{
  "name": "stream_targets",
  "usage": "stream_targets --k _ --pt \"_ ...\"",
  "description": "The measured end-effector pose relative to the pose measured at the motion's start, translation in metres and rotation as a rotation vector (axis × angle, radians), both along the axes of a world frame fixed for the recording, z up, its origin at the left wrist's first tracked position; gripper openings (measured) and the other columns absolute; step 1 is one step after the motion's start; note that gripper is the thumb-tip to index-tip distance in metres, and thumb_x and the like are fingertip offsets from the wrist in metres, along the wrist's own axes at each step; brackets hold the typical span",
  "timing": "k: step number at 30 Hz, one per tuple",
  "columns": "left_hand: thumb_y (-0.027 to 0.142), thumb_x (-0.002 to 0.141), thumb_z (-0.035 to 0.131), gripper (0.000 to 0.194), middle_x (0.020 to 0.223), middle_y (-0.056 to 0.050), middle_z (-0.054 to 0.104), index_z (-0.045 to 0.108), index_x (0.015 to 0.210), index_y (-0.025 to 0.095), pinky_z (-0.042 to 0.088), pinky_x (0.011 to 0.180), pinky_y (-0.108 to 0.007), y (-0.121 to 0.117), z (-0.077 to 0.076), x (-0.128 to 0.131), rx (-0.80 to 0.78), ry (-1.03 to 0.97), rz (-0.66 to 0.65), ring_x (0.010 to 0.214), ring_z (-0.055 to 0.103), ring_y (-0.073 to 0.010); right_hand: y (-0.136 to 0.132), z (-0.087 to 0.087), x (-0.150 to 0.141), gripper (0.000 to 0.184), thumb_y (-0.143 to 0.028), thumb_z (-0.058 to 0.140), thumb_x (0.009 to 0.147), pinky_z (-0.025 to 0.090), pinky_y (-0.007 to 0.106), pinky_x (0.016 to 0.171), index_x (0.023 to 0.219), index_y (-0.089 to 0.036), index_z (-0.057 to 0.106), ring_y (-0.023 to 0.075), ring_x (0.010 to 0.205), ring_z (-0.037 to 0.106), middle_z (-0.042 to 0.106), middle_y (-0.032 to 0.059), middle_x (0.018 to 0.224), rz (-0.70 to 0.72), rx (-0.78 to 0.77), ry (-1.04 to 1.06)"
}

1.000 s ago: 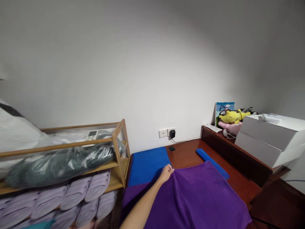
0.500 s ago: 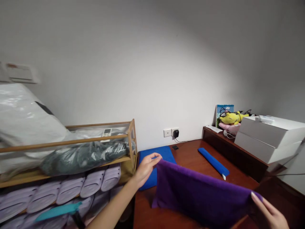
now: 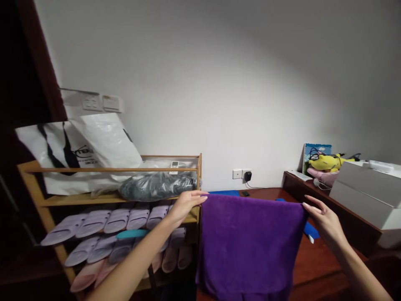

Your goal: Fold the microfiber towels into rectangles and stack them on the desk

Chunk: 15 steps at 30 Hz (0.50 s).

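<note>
The left hand (image 3: pixel 184 205) pinches the far left corner of a purple cloth (image 3: pixel 250 244) between thumb and fingers, and the right hand (image 3: pixel 325 219) is closed on its right corner in the same way, with one finger raised off the fabric. Stretched between them, the cloth has a nearly level top edge and hangs down in front of a red-brown bench (image 3: pixel 326 255); a further layer shows beneath its lower hem, and whether it touches the bench cannot be told. Behind the cloth, a flat blue piece (image 3: pixel 224 193) lies at the far left of the bench, mostly hidden, and a narrow blue piece (image 3: pixel 311 230) with a white tip shows near the right hand. On the far wall are white sockets (image 3: pixel 237 174), a black plug (image 3: pixel 247 176) in the right one. A raised ledge (image 3: pixel 332 207) at the right carries a white box (image 3: pixel 365 190) and, beyond it, a yellow plush toy (image 3: pixel 326 162) on something pink. At the left, a wooden rack (image 3: pixel 35 188) holds a white bag (image 3: pixel 106 142), a dark plastic-wrapped bundle (image 3: pixel 156 187) and, below these, rows of lilac slippers (image 3: pixel 116 221).
</note>
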State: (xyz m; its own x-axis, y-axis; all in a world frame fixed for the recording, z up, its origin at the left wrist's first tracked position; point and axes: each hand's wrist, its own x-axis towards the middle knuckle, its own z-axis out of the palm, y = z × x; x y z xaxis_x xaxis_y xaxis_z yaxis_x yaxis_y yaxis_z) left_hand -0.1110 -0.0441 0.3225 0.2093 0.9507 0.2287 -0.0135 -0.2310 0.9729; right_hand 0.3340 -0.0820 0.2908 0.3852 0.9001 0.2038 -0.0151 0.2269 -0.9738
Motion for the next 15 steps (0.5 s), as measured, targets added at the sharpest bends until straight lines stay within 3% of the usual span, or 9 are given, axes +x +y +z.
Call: stream_targets --k 4,9,15 --pt "0.036 0.059 0.081 0.038 0.083 -0.007 0.073 0.072 0.088 0.015 0.045 0.079 -0.031 0.007 0.008 -0.01 0.007 0.046 0.076 0.08 0.064 -0.0196 0.019 0.007 -0.009 0.041 -0.042 0.079 0.059 0.052 0.023 0.069 0.091 -0.017 0.07 0.018 0.079 0.065 0.072 0.0047 0.084 0.043 -0.003 -0.107" --pt "0.047 0.064 0.075 0.036 0.076 -0.007 0.071 0.072 0.081 0.014 0.045 0.068 -0.028 0.02 0.014 -0.012 0.016 -0.066 0.097 0.069 0.062 -0.0168 0.037 0.012 -0.017 0.033 -0.042 0.078 0.06 0.052 0.025 0.071 0.081 -0.018 0.071 0.0173 0.075 0.065 0.071 0.0028 0.076 0.092 0.09 0.054" --pt "0.042 0.055 0.081 0.035 0.068 -0.003 0.067 0.072 0.074 0.015 0.042 0.059 -0.024 0.046 0.012 -0.012 0.039 -0.108 0.199 0.058 0.056 -0.0114 0.058 0.016 -0.02 0.042 -0.042 0.08 0.055 0.054 0.031 0.07 0.087 -0.016 0.072 0.0215 0.077 0.066 0.072 0.0071 0.082 0.028 0.108 0.049"
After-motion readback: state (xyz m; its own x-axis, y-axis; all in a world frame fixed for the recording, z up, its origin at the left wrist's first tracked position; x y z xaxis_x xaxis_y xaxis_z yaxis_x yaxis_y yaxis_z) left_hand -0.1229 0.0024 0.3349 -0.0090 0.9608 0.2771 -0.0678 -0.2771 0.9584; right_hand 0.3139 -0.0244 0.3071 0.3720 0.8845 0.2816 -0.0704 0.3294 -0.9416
